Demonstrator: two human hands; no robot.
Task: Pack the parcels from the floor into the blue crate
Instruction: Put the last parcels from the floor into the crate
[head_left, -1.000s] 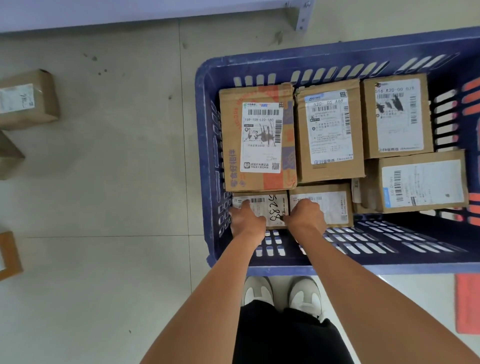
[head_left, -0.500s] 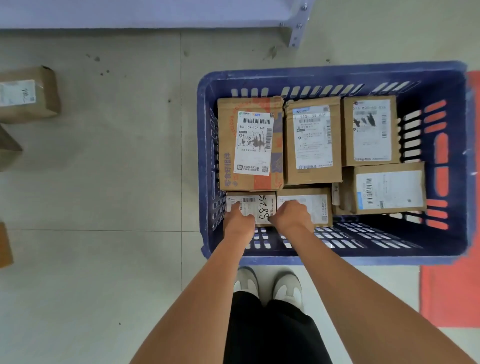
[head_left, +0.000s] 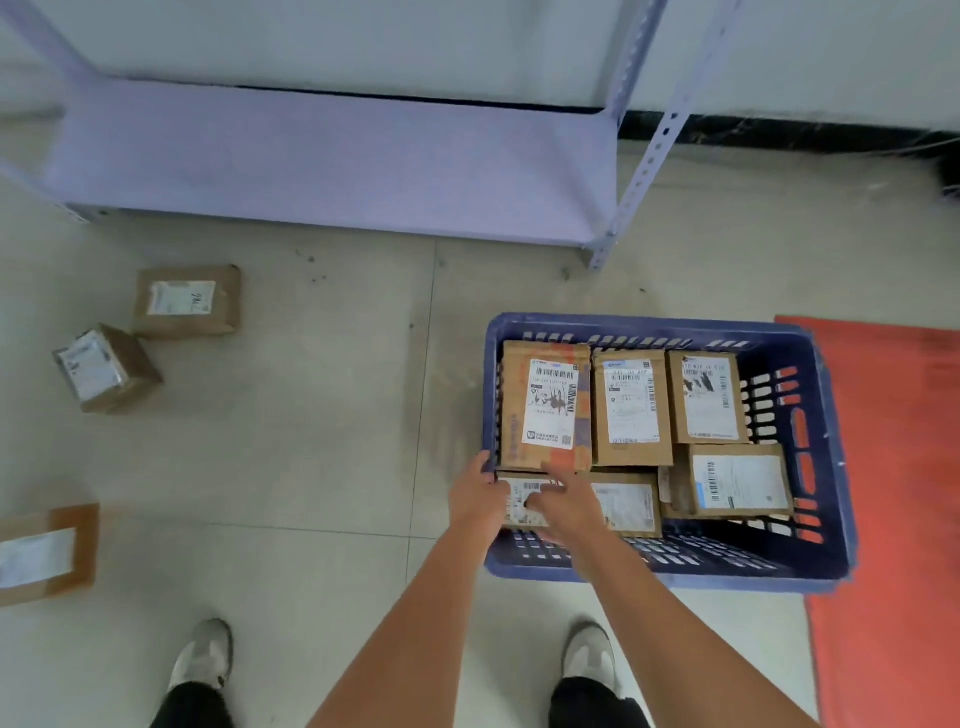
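Since half a second ago the view has been pulled back and up, so that a shelf and more floor are being shown, and the feet are now being seen set wide apart. Both hands have been kept on the same small parcel (head_left: 522, 501) at the near left corner inside the blue crate (head_left: 826, 447).

The left hand (head_left: 475, 493) is being held at the parcel's left edge, against the crate's left wall, with the fingers bent around that edge. The right hand (head_left: 563, 501) is being laid on top of the parcel's white label, its fingers loosely curved over it; whether the parcel is being gripped or only pressed by this hand cannot be told.

Just beside this parcel, to the right, a second small parcel (head_left: 631, 501) is lying. Behind them three bigger parcels are being kept in a row along the far wall, and one more parcel (head_left: 737, 480) is lying toward the right side.

Outside, on the tiled floor (head_left: 311, 441), three parcels are waiting: two (head_left: 187, 301) (head_left: 106, 369) near each other at the far left and one (head_left: 47, 553) at the left edge. A red mat (head_left: 893, 493) is lying to the right of the crate, and a pale purple shelf (head_left: 332, 161) is standing behind.
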